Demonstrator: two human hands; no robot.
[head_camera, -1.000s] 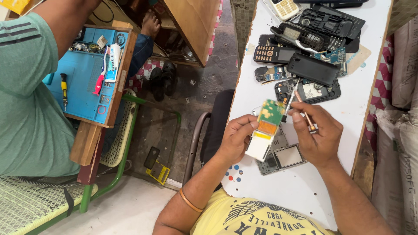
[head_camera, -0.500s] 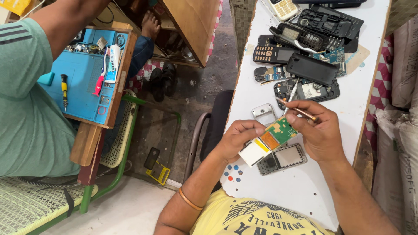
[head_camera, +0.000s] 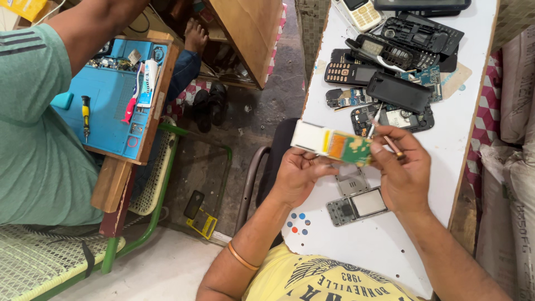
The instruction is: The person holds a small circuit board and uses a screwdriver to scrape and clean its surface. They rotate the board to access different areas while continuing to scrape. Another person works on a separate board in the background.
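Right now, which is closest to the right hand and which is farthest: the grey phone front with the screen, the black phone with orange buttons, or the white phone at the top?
Measured from the right hand in the head view:
1. Grey phone front, on the white table just below that hand.
2. Black keypad phone, higher up in the pile of parts.
3. White phone, at the table's top edge, farthest.

Further up my white desk [head_camera: 384,245] lies a heap of black phone shells [head_camera: 412,36], a keypad phone [head_camera: 348,72] and a white handset [head_camera: 361,12]. A grey phone front [head_camera: 356,205] sits close to me. Left of me, another person in a green shirt [head_camera: 33,145] sits at a blue work mat [head_camera: 108,103] that carries a yellow-handled screwdriver [head_camera: 85,114]. Black shoes [head_camera: 209,106] rest on the floor.
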